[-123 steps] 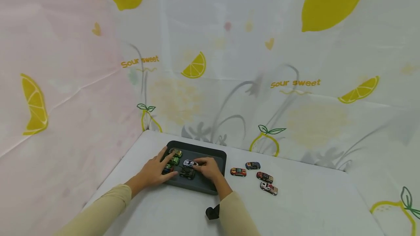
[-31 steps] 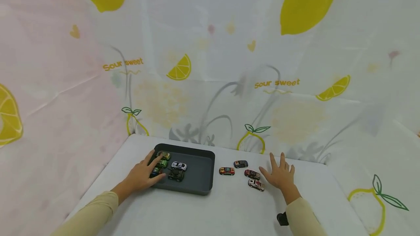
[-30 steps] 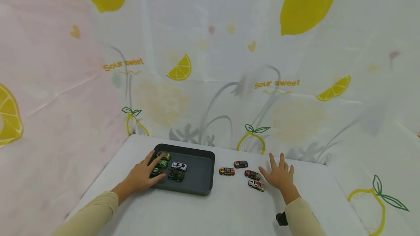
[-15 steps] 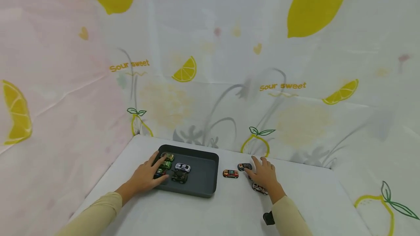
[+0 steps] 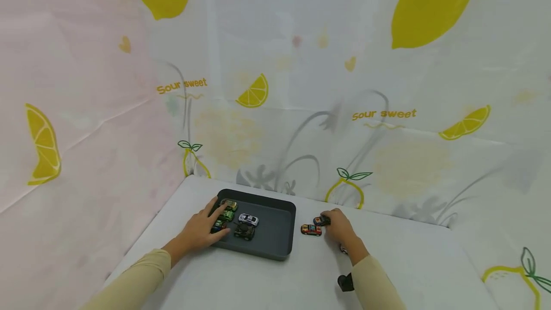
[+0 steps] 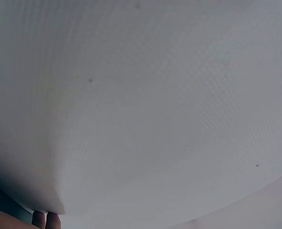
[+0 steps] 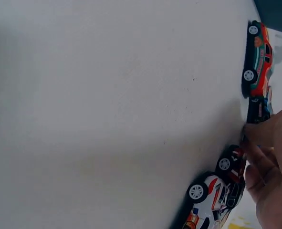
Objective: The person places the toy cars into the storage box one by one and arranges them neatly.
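Note:
My left hand (image 5: 198,231) rests spread over the left rim of a dark grey tray (image 5: 272,233), its fingertips at a gold-green toy car (image 5: 231,205) and its thumb over the near side. With curled fingers, my right hand (image 5: 340,228) pinches the right end of a dark blue toy car (image 5: 319,221) on the table. An orange-red toy car (image 5: 311,229) sits just in front of that one. In the right wrist view, a dark red toy car (image 7: 229,163) and a white toy car (image 7: 209,198) stand below the fingers, mostly hidden in the head view.
Inside the tray are a green toy car (image 5: 226,215), a blue-red one beside it, a white toy car (image 5: 248,219) and a black toy vehicle (image 5: 244,231). A black strap piece (image 5: 346,282) hangs at my right wrist. Lemon-printed cloth walls (image 5: 275,147) close off the table's back and left.
My right hand has left the tray, where it held the white toy car, opened over the right side of the table, then moved left and closed on the dark blue car. The left hand stays.

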A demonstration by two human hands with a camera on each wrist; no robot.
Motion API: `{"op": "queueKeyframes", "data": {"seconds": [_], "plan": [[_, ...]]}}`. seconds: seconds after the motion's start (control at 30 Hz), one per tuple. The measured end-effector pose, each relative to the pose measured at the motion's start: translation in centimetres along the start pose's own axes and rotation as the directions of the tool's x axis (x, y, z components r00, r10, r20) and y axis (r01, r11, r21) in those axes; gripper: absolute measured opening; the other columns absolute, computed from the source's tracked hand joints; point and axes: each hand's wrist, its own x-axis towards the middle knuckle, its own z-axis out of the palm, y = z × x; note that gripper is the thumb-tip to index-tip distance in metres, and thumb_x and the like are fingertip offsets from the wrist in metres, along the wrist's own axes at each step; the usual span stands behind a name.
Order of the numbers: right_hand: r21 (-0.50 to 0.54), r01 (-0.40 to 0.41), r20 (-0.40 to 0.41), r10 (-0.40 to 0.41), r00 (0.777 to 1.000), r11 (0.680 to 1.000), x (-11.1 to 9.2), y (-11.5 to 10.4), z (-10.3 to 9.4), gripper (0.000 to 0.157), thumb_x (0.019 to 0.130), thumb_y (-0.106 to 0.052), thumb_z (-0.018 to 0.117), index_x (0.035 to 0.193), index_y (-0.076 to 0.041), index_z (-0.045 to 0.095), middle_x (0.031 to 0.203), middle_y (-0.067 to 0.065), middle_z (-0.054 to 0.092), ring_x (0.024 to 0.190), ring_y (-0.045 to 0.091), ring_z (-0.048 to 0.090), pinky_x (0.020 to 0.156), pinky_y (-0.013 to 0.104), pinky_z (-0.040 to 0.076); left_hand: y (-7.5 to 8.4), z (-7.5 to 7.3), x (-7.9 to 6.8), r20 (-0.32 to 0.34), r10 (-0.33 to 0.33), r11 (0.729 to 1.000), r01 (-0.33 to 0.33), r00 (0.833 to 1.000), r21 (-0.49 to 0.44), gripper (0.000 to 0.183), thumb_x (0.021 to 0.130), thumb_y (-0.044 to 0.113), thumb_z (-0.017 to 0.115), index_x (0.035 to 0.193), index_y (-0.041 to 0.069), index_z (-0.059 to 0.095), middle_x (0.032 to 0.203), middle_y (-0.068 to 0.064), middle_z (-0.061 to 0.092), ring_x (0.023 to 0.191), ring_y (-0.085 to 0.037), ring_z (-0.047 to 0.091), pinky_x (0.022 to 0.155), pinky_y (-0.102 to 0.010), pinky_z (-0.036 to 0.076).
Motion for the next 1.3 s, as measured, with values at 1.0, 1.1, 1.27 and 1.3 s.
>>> {"op": "queueKeyframes", "data": {"seconds": [1.0, 1.1, 1.27, 1.3], "plan": [[0.256, -0.097, -0.038, 0.110, 0.993, 0.962, 2.1, -2.1, 0.9, 0.044, 0.083, -0.012, 0.075, 0.123, 0.000, 0.065, 0.093, 0.015, 0.063, 0.083, 0.024, 0.056, 0.076, 0.040, 0.047, -0.1, -0.6, 0.0, 0.004, -0.006, 1.000, 0.006, 1.000, -0.017, 0.075, 0.090, 0.050, 0.066, 0.150, 0.011, 0.043, 0.156, -0.027, 0.031, 0.114, -0.051, 0.056, 0.086, -0.065, 0.047], [0.185, -0.102, -0.027, 0.109, 0.994, 0.977, 2.3, -2.3, 1.2, 0.043, 0.084, -0.013, 0.073, 0.123, 0.003, 0.063, 0.100, 0.020, 0.065, 0.090, 0.029, 0.060, 0.081, 0.046, 0.049, -0.2, -0.4, 0.0, 0.009, 0.001, 1.000, 0.000, 1.000, -0.012, 0.075, 0.090, 0.050, 0.065, 0.150, 0.011, 0.043, 0.156, -0.027, 0.030, 0.114, -0.051, 0.057, 0.086, -0.064, 0.047], [0.099, -0.144, -0.003, 0.145, 0.989, 0.985, 2.0, -2.2, 1.6, 0.042, 0.086, -0.016, 0.072, 0.119, 0.008, 0.062, 0.106, 0.023, 0.064, 0.095, 0.034, 0.061, 0.086, 0.050, 0.049, -0.2, -0.1, -0.1, 0.022, 0.016, 1.000, -0.016, 1.000, -0.009, 0.076, 0.091, 0.051, 0.064, 0.151, 0.012, 0.041, 0.156, -0.027, 0.030, 0.116, -0.050, 0.056, 0.087, -0.064, 0.047], [0.095, -0.142, -0.004, 0.143, 0.990, 0.985, 2.0, -2.2, 1.5, 0.041, 0.086, -0.016, 0.072, 0.118, 0.008, 0.063, 0.105, 0.024, 0.063, 0.095, 0.034, 0.061, 0.085, 0.051, 0.049, -0.2, -0.1, -0.1, 0.024, 0.015, 1.000, -0.014, 1.000, -0.011, 0.076, 0.090, 0.051, 0.064, 0.151, 0.012, 0.041, 0.157, -0.026, 0.029, 0.116, -0.050, 0.056, 0.087, -0.064, 0.047]]}}
